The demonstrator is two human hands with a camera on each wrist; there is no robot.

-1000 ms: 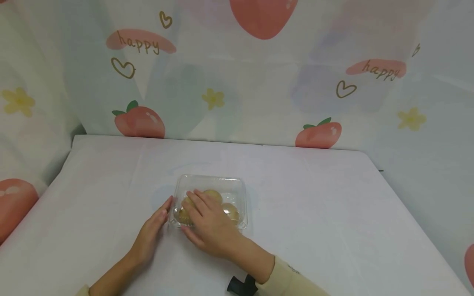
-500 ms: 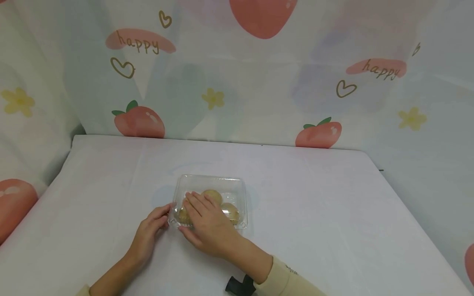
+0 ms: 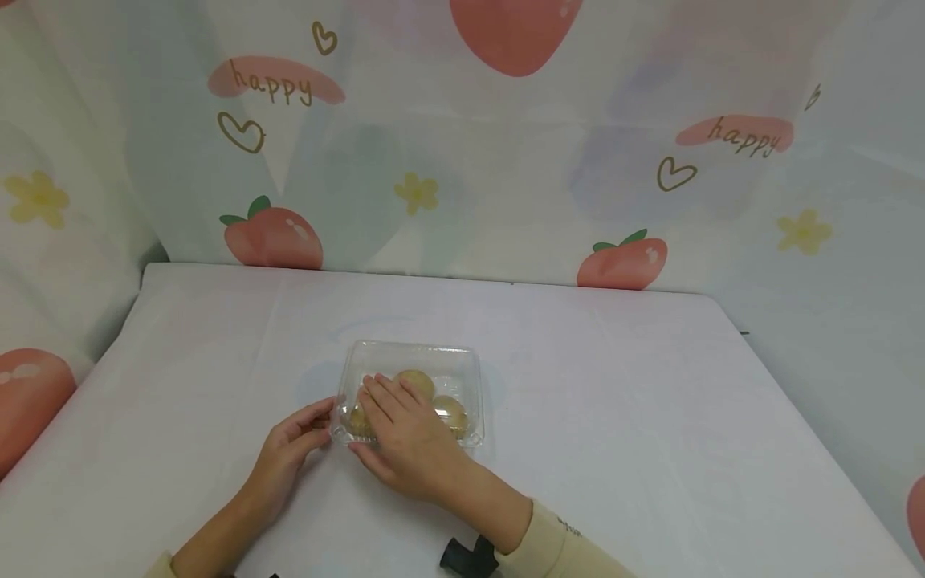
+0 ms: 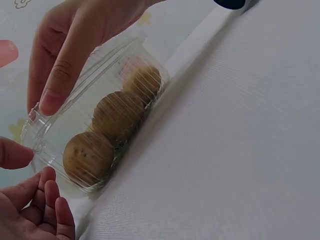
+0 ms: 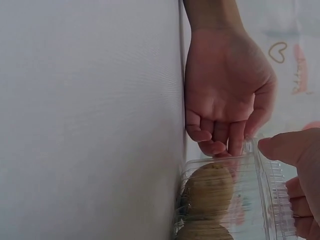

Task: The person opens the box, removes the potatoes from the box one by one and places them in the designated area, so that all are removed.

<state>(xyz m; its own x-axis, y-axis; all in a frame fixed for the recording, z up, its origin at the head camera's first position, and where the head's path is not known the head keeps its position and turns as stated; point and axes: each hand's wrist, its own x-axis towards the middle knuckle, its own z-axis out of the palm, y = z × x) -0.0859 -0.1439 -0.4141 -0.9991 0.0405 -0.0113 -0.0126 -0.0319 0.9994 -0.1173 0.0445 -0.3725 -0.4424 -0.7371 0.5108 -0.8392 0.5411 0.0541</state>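
Note:
A clear plastic clamshell box (image 3: pixel 455 365) lies on the white-covered table, its lid down. Inside sit several round, brownish-yellow potatoes (image 4: pixel 118 115), partly hidden by my right hand in the head view. That right hand (image 3: pixel 412 441) rests on the lid with fingers stretched across it and the thumb at the front edge. At the box's left front corner, my left hand (image 3: pixel 289 449) pinches the rim between thumb and fingertips. The right wrist view has the left hand (image 5: pixel 225 90) palm-on, its thumb at the corner tab and its other fingers curled.
A black device (image 3: pixel 470 556) shows beside the right sleeve (image 3: pixel 556 542) at the front. The white tabletop (image 3: pixel 614 401) ends against a printed backdrop (image 3: pixel 499 201) with strawberries, hearts and flowers.
My left hand has drawn back slightly along the box's left side, from straighter fingers to thumb and fingertips at the corner. The right hand settled flatter on the lid; the box stayed put.

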